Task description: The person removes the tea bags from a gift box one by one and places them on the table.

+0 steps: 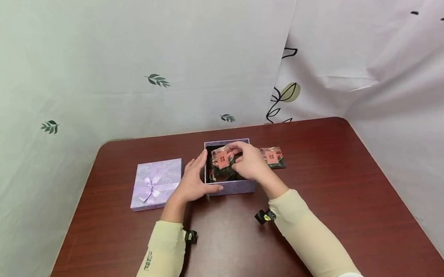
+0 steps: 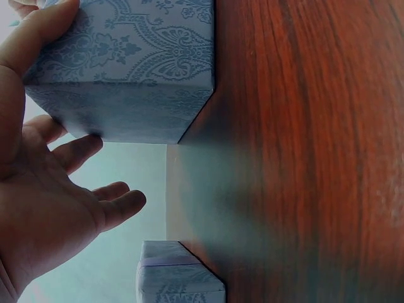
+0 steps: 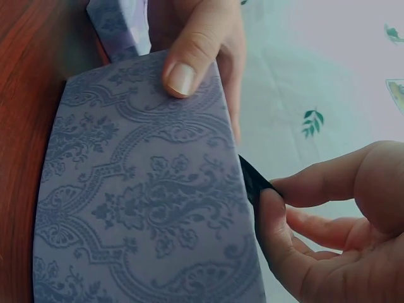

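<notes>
A lilac patterned gift box (image 1: 232, 187) stands uncovered on the table. My left hand (image 1: 192, 183) holds its near left corner, thumb on the front wall and fingertips along the left side. My right hand (image 1: 250, 163) reaches over the box and pinches the edge of a dark food packet (image 1: 222, 158) with a pink label. In the right wrist view, thumb and index finger (image 3: 309, 183) meet on the packet's dark corner, which shows above the rim. More packets lie beneath it inside the box, partly hidden.
The lilac lid (image 1: 158, 184) with a ribbon bow lies left of the box. Another pink-labelled packet (image 1: 273, 157) lies on the table (image 1: 329, 182) to the right, partly behind the right hand. A white printed cloth (image 1: 199, 57) hangs behind the table.
</notes>
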The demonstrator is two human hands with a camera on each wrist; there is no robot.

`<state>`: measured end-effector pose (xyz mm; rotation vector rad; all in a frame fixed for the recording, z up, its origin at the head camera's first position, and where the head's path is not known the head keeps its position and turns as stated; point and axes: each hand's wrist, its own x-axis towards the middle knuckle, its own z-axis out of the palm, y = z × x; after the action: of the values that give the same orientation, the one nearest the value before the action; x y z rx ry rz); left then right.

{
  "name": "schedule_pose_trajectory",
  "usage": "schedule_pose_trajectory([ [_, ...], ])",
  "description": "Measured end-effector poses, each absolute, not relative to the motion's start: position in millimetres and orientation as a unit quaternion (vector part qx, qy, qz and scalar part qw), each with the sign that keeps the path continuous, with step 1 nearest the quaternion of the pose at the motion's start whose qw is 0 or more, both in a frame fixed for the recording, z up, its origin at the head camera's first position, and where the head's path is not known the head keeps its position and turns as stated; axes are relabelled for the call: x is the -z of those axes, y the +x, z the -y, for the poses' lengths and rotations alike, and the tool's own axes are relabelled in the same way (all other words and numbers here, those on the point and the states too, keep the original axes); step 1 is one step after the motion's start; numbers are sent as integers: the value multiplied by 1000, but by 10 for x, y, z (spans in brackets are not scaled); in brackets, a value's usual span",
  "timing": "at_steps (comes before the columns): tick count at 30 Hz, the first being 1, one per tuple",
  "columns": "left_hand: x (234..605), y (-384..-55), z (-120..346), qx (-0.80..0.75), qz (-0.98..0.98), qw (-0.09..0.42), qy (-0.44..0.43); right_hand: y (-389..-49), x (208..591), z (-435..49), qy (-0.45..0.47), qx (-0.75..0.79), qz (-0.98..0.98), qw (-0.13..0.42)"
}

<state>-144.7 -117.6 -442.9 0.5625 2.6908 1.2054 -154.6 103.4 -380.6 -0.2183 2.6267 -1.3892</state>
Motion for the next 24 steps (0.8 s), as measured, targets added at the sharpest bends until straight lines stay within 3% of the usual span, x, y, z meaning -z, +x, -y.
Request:
schedule_pose_trajectory([
  [24,4431,-1441,1161,-399,-897,71,174,-1439,3694,-1364,-47,544,-835,63],
])
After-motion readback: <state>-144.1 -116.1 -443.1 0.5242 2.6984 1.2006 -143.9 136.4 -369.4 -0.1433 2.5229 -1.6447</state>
